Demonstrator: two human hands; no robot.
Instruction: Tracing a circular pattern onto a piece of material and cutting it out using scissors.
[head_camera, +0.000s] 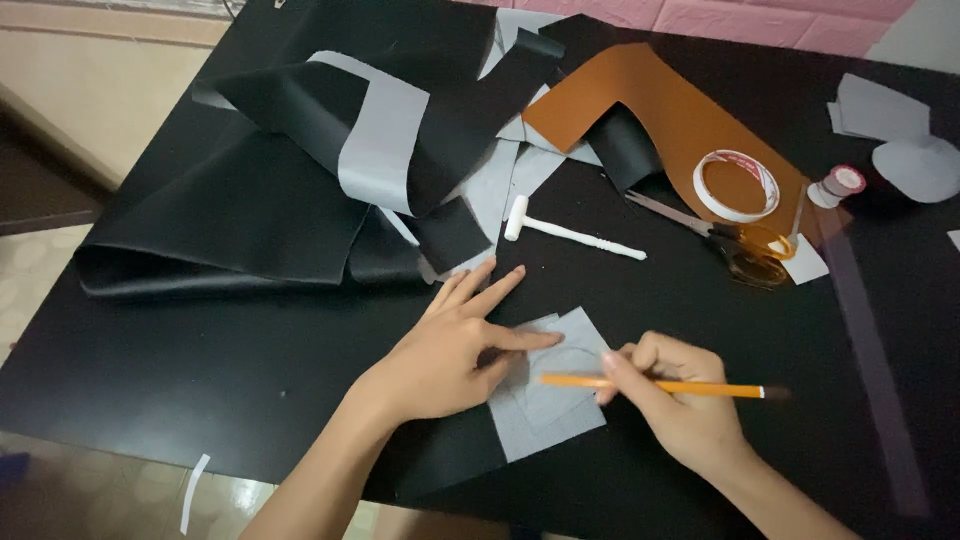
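While pinched: right grip, pencil.

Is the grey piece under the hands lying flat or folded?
Flat: the grey piece lies spread on the black table, pinned by the left hand.

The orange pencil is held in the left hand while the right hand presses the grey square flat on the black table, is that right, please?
Not quite: the hands are swapped. The head view shows the orange pencil held in the right hand, while the left hand presses the grey square flat on the black table.
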